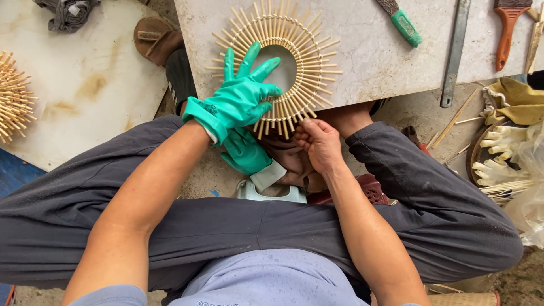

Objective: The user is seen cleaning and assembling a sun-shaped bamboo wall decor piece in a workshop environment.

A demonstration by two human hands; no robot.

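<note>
The left hand [241, 99], in a green rubber glove, lay flat with fingers spread on the ring of bamboo sticks [277, 68], fingertips reaching into its open middle, gripping nothing. The ring rested on the stone slab [368, 51], its near edge under that palm. The bare right hand [320, 141] pinched stick ends just below the gloved fingers. A second green glove [246, 153] lay beneath.

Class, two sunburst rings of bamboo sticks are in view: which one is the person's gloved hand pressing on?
The complete sunburst ring on the grey slab, under the green-gloved left hand; the other ring lies untouched, cut off at the picture's left edge.
</note>
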